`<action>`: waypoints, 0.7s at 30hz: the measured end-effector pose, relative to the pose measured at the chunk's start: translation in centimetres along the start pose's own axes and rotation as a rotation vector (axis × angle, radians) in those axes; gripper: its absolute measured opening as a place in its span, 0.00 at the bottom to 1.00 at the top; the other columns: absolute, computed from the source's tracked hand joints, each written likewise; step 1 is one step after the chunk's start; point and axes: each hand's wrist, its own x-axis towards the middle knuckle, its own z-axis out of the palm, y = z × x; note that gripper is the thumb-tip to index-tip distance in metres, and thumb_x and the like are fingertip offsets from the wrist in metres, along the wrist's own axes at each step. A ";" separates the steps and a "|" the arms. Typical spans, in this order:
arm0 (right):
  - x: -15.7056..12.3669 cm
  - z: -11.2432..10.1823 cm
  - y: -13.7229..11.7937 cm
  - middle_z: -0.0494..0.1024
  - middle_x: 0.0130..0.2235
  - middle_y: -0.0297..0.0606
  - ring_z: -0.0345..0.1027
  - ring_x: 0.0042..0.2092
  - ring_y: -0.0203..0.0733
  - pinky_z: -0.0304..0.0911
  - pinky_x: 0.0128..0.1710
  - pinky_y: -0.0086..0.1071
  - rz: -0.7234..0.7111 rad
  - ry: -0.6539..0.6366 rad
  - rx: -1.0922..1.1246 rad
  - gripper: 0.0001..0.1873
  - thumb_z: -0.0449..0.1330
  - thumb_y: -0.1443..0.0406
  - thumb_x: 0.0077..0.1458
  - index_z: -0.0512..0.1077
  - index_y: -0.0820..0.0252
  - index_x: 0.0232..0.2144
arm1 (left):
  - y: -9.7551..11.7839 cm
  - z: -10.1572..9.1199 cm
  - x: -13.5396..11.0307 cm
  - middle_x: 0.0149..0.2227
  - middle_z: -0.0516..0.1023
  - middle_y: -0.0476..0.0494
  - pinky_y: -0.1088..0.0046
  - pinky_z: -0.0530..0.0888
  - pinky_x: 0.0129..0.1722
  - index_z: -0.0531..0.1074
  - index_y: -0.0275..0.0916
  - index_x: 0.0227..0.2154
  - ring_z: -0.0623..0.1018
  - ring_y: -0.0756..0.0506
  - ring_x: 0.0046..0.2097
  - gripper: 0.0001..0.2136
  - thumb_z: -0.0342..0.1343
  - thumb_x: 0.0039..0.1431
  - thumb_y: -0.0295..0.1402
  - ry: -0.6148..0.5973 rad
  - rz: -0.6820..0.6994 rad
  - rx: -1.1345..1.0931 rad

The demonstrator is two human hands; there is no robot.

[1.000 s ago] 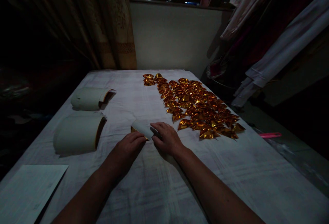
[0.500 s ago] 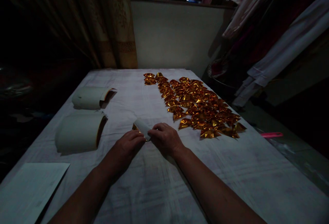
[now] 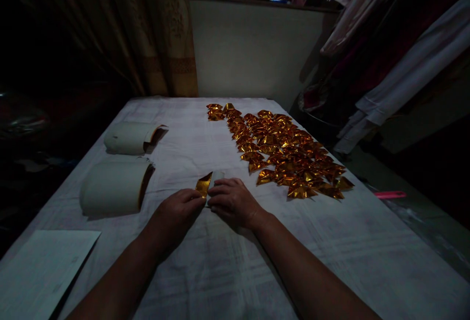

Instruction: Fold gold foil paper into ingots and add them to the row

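Observation:
Between my two hands is a small sheet of gold foil paper [image 3: 203, 184], partly folded, with its gold face on the left and a pale back showing on the right. My left hand [image 3: 179, 212] pinches its lower left edge, thumb and fingers together. On the other side, my right hand [image 3: 233, 201] is closed on the pale part, its fingers curled over it and covering much of it. Beyond my right hand lies a spread of folded gold foil pieces [image 3: 279, 148] shaped like little ingots.
Two curved stacks of pale-backed paper [image 3: 110, 187] lie at the left. A flat white sheet [image 3: 47, 266] is at the near left corner of the cloth-covered table [image 3: 205, 271]. Clothes [image 3: 400, 75] hang at the right; a curtain [image 3: 157, 31] hangs behind.
The foil paper has turned in my hands, so a larger gold face now shows on the left. My right fingers have moved over the pale part. The view has shifted slightly.

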 end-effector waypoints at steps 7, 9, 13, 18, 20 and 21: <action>0.1 0.0 0.2 0.82 0.46 0.36 0.71 0.51 0.44 0.58 0.51 0.41 0.144 0.062 0.062 0.02 0.67 0.63 0.58 0.80 0.51 0.35 | 0.5 -0.5 0.2 0.40 0.80 0.42 0.69 0.76 0.37 0.78 0.42 0.42 0.78 0.45 0.39 0.12 0.48 0.69 0.31 -0.024 -0.007 -0.010; 0.2 0.3 0.0 0.82 0.45 0.36 0.72 0.49 0.43 0.59 0.49 0.41 0.219 0.084 0.061 0.01 0.67 0.64 0.57 0.80 0.52 0.34 | 0.4 -0.4 0.2 0.40 0.80 0.42 0.69 0.76 0.38 0.79 0.43 0.43 0.79 0.45 0.39 0.12 0.49 0.69 0.31 -0.020 -0.001 -0.011; 0.7 0.6 -0.8 0.81 0.42 0.36 0.71 0.47 0.44 0.59 0.48 0.41 0.369 0.138 0.071 0.03 0.67 0.65 0.56 0.78 0.54 0.30 | 0.2 -0.2 0.1 0.42 0.81 0.42 0.68 0.77 0.39 0.78 0.43 0.46 0.79 0.45 0.40 0.12 0.49 0.69 0.31 0.030 0.016 -0.044; 1.2 0.7 -1.7 0.80 0.40 0.36 0.69 0.47 0.46 0.57 0.48 0.41 0.448 0.159 0.074 0.06 0.68 0.66 0.55 0.75 0.55 0.27 | 0.1 0.0 0.0 0.42 0.82 0.42 0.68 0.78 0.41 0.79 0.42 0.42 0.80 0.45 0.42 0.11 0.50 0.69 0.32 0.058 0.003 -0.079; 1.4 0.7 -1.9 0.80 0.39 0.36 0.68 0.46 0.46 0.57 0.47 0.41 0.466 0.150 0.061 0.07 0.68 0.66 0.55 0.74 0.55 0.27 | 0.1 0.1 0.0 0.42 0.82 0.42 0.68 0.78 0.41 0.79 0.42 0.42 0.81 0.45 0.41 0.11 0.50 0.69 0.32 0.059 0.000 -0.085; 1.5 0.6 -1.9 0.80 0.39 0.36 0.68 0.46 0.45 0.56 0.47 0.41 0.473 0.142 0.056 0.07 0.67 0.66 0.56 0.74 0.55 0.26 | 0.1 0.1 0.0 0.41 0.82 0.42 0.68 0.78 0.41 0.79 0.42 0.42 0.81 0.45 0.41 0.11 0.50 0.69 0.32 0.061 0.002 -0.085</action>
